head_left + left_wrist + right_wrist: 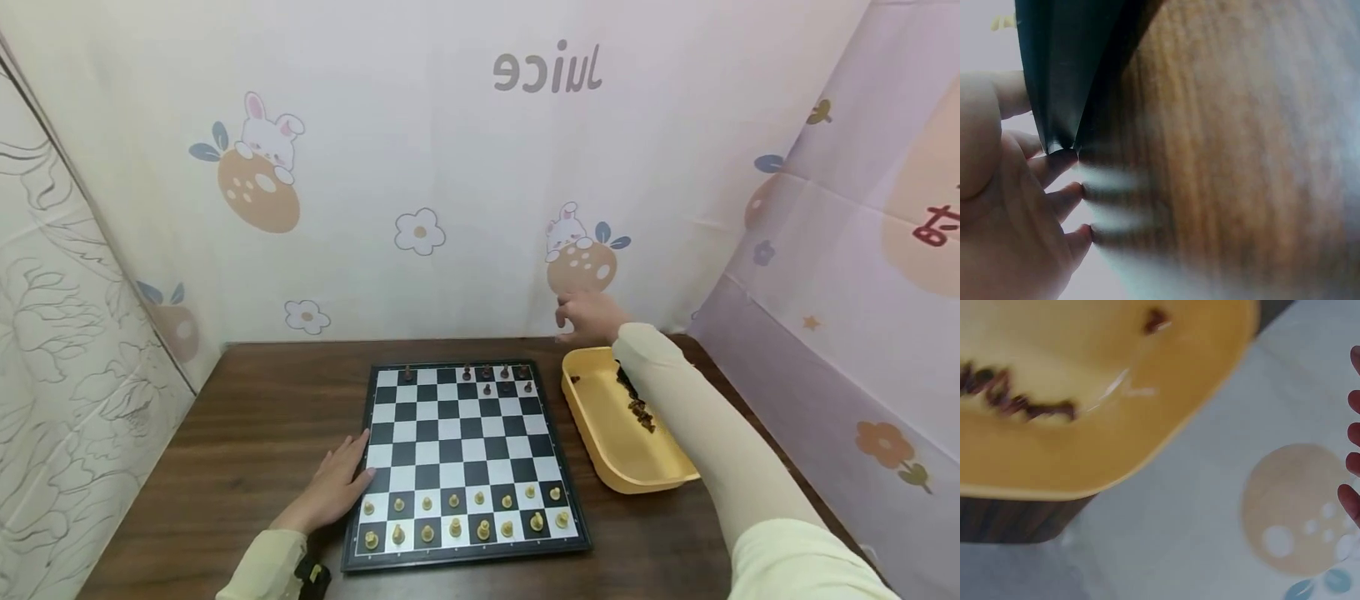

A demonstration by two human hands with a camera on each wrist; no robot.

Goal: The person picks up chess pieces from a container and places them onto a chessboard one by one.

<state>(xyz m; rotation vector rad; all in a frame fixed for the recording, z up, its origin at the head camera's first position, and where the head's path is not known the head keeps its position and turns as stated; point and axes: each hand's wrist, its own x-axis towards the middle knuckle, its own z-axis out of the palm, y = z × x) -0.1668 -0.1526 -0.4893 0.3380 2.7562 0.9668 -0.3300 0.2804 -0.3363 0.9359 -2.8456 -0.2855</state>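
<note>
A black-and-white chessboard (pixel 450 429) lies on the table. My left hand (pixel 333 483) rests against its left edge, thumb and fingers extended; the left wrist view shows fingertips (pixel 1066 199) by the dark board rim (pixel 1063 75). Light chess pieces (pixel 483 528) stand in two rows on the near side. Several dark chess pieces (pixel 487 388) are at the far right, with one dark piece (pixel 407 373) at the far left. Over the far end of a yellow tray (pixel 611 433) hovers my right hand (pixel 592 318), fingers loosely bent, nothing visible in it. Dark pieces (pixel 1000 390) lie inside the tray.
The brown wooden table (pixel 247 433) meets a printed curtain (pixel 480 275) at the back. More curtain (pixel 832 350) hangs along the right side, and a pale patterned panel (pixel 67 333) stands on the left. The right forearm crosses over the tray's right side and hides it partly.
</note>
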